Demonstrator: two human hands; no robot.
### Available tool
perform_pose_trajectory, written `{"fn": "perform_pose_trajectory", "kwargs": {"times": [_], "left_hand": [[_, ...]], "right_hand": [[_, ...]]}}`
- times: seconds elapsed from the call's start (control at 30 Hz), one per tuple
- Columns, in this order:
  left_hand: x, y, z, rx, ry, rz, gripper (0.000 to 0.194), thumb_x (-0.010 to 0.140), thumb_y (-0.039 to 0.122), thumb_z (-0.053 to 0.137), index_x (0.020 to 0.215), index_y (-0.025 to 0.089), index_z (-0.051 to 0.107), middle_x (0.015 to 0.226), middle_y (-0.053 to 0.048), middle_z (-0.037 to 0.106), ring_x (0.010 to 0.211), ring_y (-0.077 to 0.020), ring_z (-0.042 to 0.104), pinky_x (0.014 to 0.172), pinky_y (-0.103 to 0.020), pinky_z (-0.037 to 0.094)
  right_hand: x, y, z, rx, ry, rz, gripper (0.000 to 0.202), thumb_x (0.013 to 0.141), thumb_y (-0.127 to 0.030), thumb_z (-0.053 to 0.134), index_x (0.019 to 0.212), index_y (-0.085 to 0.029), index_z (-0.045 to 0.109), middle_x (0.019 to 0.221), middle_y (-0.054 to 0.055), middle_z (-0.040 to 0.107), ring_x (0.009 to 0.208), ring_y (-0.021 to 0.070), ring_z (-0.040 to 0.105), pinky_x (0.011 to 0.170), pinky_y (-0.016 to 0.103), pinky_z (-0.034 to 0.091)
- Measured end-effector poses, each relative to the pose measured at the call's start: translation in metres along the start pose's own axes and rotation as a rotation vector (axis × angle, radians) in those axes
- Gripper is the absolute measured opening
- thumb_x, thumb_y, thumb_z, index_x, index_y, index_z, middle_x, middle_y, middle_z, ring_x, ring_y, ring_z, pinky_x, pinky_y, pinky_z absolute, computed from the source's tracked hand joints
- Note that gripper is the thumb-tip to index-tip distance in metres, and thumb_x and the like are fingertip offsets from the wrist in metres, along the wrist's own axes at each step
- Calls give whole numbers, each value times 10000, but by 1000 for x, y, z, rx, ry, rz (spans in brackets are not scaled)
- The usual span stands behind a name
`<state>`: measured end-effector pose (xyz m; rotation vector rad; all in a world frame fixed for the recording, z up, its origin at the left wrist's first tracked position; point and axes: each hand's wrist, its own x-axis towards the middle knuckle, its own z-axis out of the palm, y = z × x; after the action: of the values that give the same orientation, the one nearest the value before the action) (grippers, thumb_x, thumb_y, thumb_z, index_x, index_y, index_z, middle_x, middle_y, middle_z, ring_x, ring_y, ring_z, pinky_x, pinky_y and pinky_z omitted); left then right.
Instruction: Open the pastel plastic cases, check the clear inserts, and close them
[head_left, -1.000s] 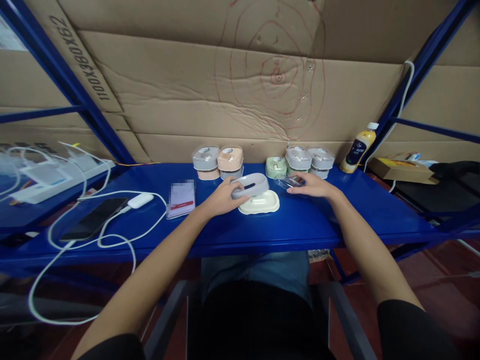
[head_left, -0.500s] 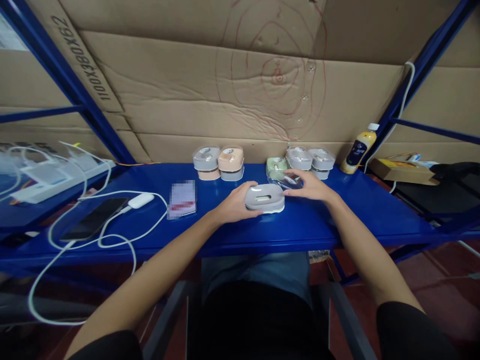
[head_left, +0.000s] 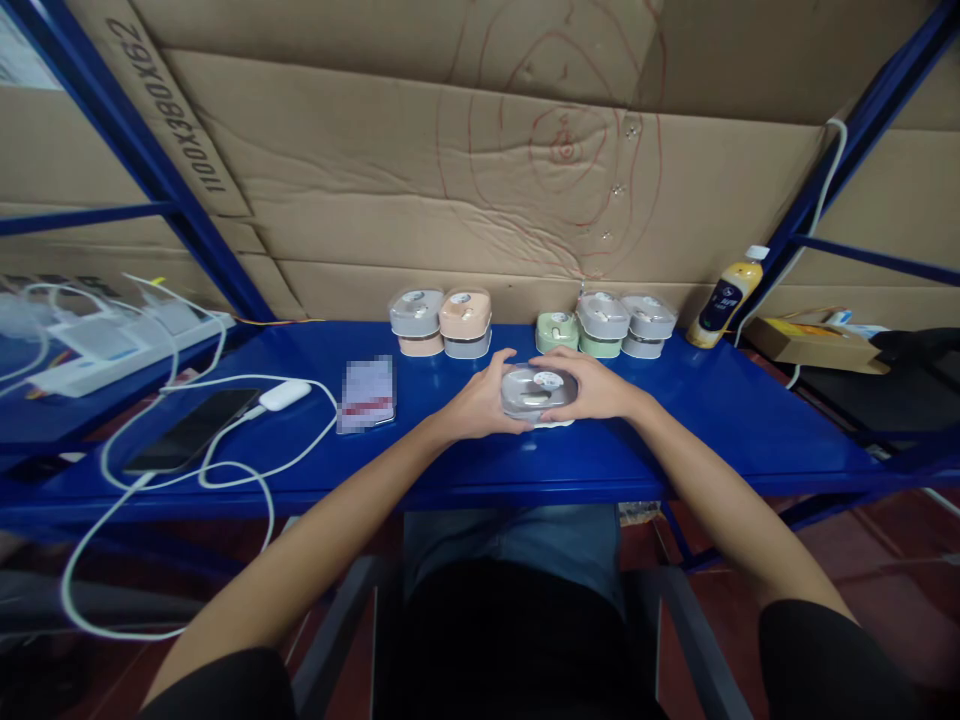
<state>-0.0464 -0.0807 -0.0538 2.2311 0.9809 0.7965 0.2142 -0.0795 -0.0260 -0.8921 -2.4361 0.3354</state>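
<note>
A grey box (head_left: 517, 398) sits near the front of the blue table, between my two hands. My left hand (head_left: 480, 403) grips its left side, thumb at the back and fingers at the front. A clear lid (head_left: 549, 381) with a round sticker lies over the box top, and my right hand (head_left: 589, 387) holds it from the right. Behind my hands stand a low green box (head_left: 557, 331) and two stacks with grey upper boxes (head_left: 604, 315). Further left are a grey-over-peach stack (head_left: 417, 315) and a peach-over-grey stack (head_left: 466, 316).
A phone with a blurred screen (head_left: 367, 392) lies left of my hands. Beyond it are a dark phone (head_left: 193, 430), white cables and a power strip (head_left: 127, 358). A juice bottle (head_left: 726, 300) and an open carton (head_left: 817, 345) stand at the right.
My right hand has moved left, bringing the clear lid from beside the green box onto the grey box. My left hand still grips the grey box.
</note>
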Motion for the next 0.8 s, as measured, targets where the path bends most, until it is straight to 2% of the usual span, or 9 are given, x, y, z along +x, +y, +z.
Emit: {"fn": "perform_pose_trajectory", "kwargs": {"times": [0.07, 0.17, 0.23, 0.4, 0.47, 0.57, 0.7, 0.8], "left_hand": [[0, -2, 1, 6, 18, 16, 1331, 615, 444, 986, 1671, 234, 204, 1582, -228, 554, 1458, -443, 563, 1195, -619, 459], [0, -7, 3, 25, 61, 26, 1399, 574, 516, 1005, 1683, 221, 205, 1728, -264, 336, 1549, -466, 443, 1233, -624, 421], [0, -8, 4, 28, 67, 23, 1414, 571, 535, 1007, 1690, 223, 202, 1748, -266, 289, 1568, -465, 413, 1243, -622, 409], [-1, -6, 3, 19, 11, 13, 1369, 618, 509, 992, 1696, 225, 196, 1603, -243, 517, 1506, -452, 509, 1210, -627, 443], [-1, -4, 2, 22, -12, 0, 1337, 638, 505, 981, 1691, 230, 204, 1566, -230, 565, 1485, -457, 535, 1190, -629, 461], [-1, -4, 2, 17, -23, -13, 1334, 628, 515, 984, 1681, 237, 213, 1573, -227, 565, 1473, -464, 547, 1176, -624, 476], [-1, -5, 2, 42, -17, -17, 1300, 606, 524, 997, 1647, 218, 282, 1635, -236, 494, 1488, -465, 525, 1183, -594, 479], [0, -4, 2, 51, -20, -3, 1230, 600, 518, 1004, 1602, 209, 361, 1598, -220, 534, 1461, -454, 551, 1178, -580, 486]], "right_hand": [[2, -1, 2, -14, -21, -4, 907, 742, -603, 911, 1523, -234, 636, 1343, 152, 654, 1240, 363, 671, 1113, 545, 523], [3, 0, 3, -26, -37, -9, 911, 760, -620, 897, 1543, -244, 623, 1317, 148, 645, 1213, 354, 673, 1101, 535, 529], [3, 1, 4, -23, -42, -13, 910, 772, -624, 889, 1556, -254, 612, 1306, 143, 642, 1199, 347, 674, 1097, 533, 530], [2, 2, 4, -39, -62, -38, 900, 795, -624, 872, 1581, -291, 588, 1293, 123, 649, 1160, 327, 670, 1060, 516, 549], [3, 2, 5, -53, -69, -47, 888, 803, -621, 862, 1577, -279, 594, 1286, 126, 654, 1150, 324, 665, 1046, 507, 554], [3, 3, 5, -64, -80, -39, 882, 803, -620, 852, 1575, -278, 598, 1297, 127, 655, 1139, 325, 660, 1036, 505, 558], [4, 2, 6, -75, -96, -33, 892, 798, -625, 839, 1582, -277, 594, 1295, 124, 641, 1144, 322, 652, 1040, 494, 553], [5, 1, 6, -78, -104, -43, 896, 790, -608, 846, 1576, -254, 603, 1273, 127, 629, 1149, 325, 643, 1046, 491, 544]]}}
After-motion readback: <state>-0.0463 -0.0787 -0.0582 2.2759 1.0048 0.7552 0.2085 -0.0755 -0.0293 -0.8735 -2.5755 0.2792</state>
